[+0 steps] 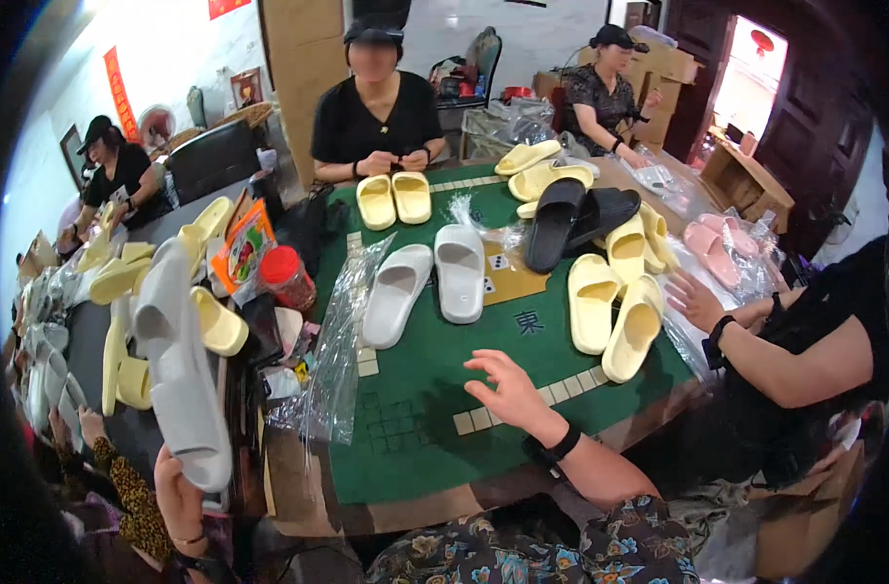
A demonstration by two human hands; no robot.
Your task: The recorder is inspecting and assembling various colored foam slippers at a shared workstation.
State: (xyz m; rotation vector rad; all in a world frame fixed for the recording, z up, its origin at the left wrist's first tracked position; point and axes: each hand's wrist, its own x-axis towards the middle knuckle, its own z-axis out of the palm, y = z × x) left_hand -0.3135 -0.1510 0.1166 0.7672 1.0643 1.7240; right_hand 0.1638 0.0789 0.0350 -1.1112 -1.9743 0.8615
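At the lower left my left hand [179,501] grips the near end of light grey slide slippers [193,409]. They look like two overlapping ones, held up above the dark table. My right hand [511,391] is empty, fingers apart, over the near part of the green mat [415,457]. Beyond it on the mat stand a grey slipper [398,297] and another grey slipper [460,277], side by side. To their right lie a black slipper [555,229] and several pale yellow slippers [592,307].
Clear plastic bags [333,360] lie along the mat's left edge, near a red-lidded jar [287,277] and an orange packet [242,248]. Yellow slippers [221,321] crowd the left table. A co-worker's hand [696,300] reaches in from the right, near pink slippers [712,253]. Another person [378,117] sits opposite.
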